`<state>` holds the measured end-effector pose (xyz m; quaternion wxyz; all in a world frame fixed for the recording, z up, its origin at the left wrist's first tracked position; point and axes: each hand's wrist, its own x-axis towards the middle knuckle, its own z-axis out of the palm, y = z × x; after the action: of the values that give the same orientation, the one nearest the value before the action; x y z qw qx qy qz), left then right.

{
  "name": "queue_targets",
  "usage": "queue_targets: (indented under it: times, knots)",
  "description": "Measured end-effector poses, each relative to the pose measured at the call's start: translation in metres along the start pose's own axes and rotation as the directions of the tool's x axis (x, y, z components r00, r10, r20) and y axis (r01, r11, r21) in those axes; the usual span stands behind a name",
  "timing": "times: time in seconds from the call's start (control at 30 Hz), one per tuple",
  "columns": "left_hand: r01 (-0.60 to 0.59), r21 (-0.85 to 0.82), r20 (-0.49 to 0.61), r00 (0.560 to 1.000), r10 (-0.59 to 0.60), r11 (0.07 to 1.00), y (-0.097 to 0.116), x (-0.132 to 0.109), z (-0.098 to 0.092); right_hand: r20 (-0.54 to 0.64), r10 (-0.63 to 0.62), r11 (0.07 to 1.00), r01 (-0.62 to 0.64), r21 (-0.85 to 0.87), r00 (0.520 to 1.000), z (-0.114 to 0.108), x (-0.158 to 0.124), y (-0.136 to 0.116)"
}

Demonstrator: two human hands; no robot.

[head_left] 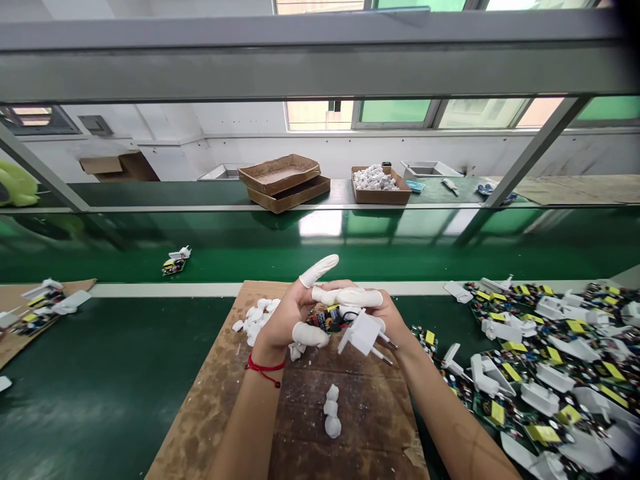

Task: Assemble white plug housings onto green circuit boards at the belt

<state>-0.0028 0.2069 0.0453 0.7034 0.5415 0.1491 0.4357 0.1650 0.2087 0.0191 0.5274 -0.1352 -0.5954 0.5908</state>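
In front of me, my left hand (289, 319) grips a small circuit board (329, 319) with dark and yellow parts. White finger cots cover several of its fingers, and one finger points up and away. My right hand (393, 319), also in finger cots, closes on the board from the other side, its fingers overlapping the left ones. A white two-pin plug (364, 333) hangs by the right palm, with thin wires beside it. Below lies a stained cardboard sheet (365, 393) bearing a short row of white putty-like lumps (333, 410). More white lumps (256, 321) lie behind my left wrist.
Many circuit boards with white plug housings (545, 373) cover the right side. Another board (175, 261) lies on the green belt (240, 257), and several rest on cardboard at left. On the back shelf stand stacked trays (287, 187) and a box of white lumps (380, 195).
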Motion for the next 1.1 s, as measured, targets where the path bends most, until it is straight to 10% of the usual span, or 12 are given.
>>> queue_targets:
  times: [1.1]
  knots:
    - [0.097, 0.024, 0.005, 0.995, -0.097, 0.995, 0.011, -0.001, 0.006, -0.017, -0.012, 1.0, 0.012, 0.02, 1.0, 0.012, 0.001, -0.01]
